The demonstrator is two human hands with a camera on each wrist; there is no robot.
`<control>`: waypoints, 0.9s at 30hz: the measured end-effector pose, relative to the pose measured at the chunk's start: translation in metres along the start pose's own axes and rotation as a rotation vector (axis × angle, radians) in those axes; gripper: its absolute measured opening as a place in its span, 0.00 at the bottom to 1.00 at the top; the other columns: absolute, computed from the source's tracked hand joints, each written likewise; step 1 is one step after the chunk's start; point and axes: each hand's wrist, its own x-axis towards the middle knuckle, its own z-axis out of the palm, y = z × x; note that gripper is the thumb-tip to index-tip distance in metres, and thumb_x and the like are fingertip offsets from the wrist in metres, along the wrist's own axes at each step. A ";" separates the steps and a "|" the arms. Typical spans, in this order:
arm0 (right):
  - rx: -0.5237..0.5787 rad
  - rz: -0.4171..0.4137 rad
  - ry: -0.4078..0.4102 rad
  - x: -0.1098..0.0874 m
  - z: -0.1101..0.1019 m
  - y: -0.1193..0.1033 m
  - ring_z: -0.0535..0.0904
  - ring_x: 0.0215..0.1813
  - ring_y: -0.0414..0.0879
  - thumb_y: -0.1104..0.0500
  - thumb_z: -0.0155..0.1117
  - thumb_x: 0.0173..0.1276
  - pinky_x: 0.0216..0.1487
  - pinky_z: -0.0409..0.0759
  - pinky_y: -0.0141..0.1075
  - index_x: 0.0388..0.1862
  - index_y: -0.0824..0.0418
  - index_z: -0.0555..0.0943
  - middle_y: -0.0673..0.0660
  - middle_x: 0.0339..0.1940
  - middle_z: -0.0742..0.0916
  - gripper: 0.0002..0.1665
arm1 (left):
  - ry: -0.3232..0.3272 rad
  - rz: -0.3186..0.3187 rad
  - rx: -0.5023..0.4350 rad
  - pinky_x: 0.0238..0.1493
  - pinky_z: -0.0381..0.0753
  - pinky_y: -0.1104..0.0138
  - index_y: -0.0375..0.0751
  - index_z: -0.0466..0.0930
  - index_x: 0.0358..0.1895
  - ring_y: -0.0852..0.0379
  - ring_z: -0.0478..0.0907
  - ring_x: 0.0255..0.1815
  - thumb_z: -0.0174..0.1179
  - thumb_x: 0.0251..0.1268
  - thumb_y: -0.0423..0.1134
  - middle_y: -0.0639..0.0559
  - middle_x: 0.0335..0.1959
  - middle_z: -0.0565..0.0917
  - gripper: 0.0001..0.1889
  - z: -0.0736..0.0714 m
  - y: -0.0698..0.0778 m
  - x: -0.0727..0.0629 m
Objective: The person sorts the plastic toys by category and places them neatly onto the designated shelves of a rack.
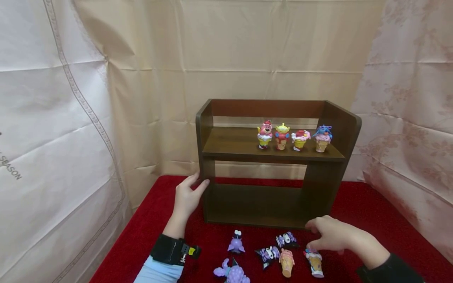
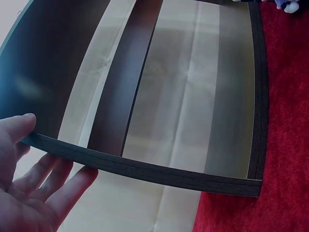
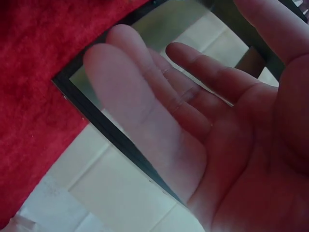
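Left grip holds shelf; right grip relaxed near figurine; sheet reads "SEASON"

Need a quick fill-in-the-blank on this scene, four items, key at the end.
1. The cloth beneath the brown shelf unit is ____ in color.
2. The number of figurines standing on the upper shelf is ____.
3. In the head view, the left hand touches the shelf unit's ____ side panel.
4. The rightmost figurine on the upper shelf has a head colored ____.

Missing words: red; four; left; blue.
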 end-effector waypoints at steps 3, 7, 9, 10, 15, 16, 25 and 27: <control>0.001 0.028 -0.010 0.001 0.004 -0.001 0.82 0.20 0.50 0.51 0.81 0.57 0.16 0.81 0.41 0.58 0.65 0.81 0.62 0.50 0.86 0.34 | 0.001 0.000 -0.002 0.53 0.85 0.54 0.46 0.81 0.67 0.49 0.82 0.58 0.68 0.69 0.38 0.47 0.60 0.84 0.23 0.000 -0.001 0.000; -0.003 0.052 -0.025 0.003 0.009 -0.002 0.83 0.26 0.48 0.51 0.81 0.56 0.17 0.83 0.44 0.57 0.64 0.82 0.60 0.49 0.86 0.32 | 0.006 0.000 -0.004 0.52 0.85 0.54 0.46 0.81 0.67 0.49 0.83 0.57 0.68 0.69 0.39 0.47 0.60 0.84 0.23 0.000 0.000 0.000; 0.000 0.057 -0.033 0.004 0.012 -0.001 0.83 0.27 0.48 0.52 0.81 0.57 0.17 0.83 0.45 0.57 0.64 0.82 0.59 0.48 0.86 0.32 | 0.008 0.001 -0.001 0.52 0.85 0.54 0.46 0.81 0.67 0.49 0.83 0.57 0.68 0.69 0.39 0.47 0.59 0.84 0.23 0.000 0.000 0.000; 0.003 0.059 -0.038 0.005 0.013 -0.001 0.84 0.29 0.47 0.52 0.81 0.57 0.17 0.83 0.46 0.57 0.64 0.82 0.59 0.47 0.86 0.31 | 0.007 0.000 -0.002 0.52 0.85 0.54 0.46 0.81 0.67 0.49 0.83 0.57 0.68 0.69 0.39 0.47 0.59 0.84 0.23 0.000 0.001 0.000; 0.027 0.082 -0.059 0.007 0.018 0.001 0.85 0.34 0.48 0.53 0.80 0.58 0.18 0.84 0.48 0.56 0.63 0.82 0.58 0.45 0.86 0.29 | 0.000 -0.005 0.001 0.52 0.85 0.55 0.46 0.80 0.67 0.50 0.83 0.57 0.67 0.70 0.39 0.48 0.60 0.84 0.23 -0.001 0.002 -0.001; 0.031 0.086 -0.065 0.007 0.019 0.001 0.84 0.35 0.49 0.53 0.80 0.58 0.18 0.84 0.48 0.56 0.62 0.82 0.58 0.44 0.86 0.29 | 0.000 -0.008 0.001 0.52 0.85 0.55 0.47 0.80 0.67 0.50 0.83 0.57 0.67 0.70 0.39 0.48 0.60 0.84 0.23 -0.001 0.002 -0.001; 0.040 0.102 -0.092 0.009 0.025 0.004 0.85 0.32 0.48 0.55 0.80 0.58 0.19 0.84 0.47 0.54 0.62 0.83 0.57 0.43 0.86 0.27 | 0.007 0.011 0.003 0.52 0.85 0.54 0.47 0.81 0.67 0.49 0.83 0.57 0.68 0.70 0.39 0.47 0.60 0.84 0.23 0.000 0.001 -0.001; 0.039 0.100 -0.091 0.009 0.026 0.005 0.85 0.31 0.48 0.55 0.80 0.58 0.19 0.84 0.47 0.53 0.62 0.84 0.56 0.43 0.86 0.25 | 0.009 0.011 0.001 0.52 0.85 0.53 0.47 0.81 0.66 0.49 0.83 0.57 0.68 0.69 0.39 0.47 0.60 0.84 0.23 0.000 0.001 -0.001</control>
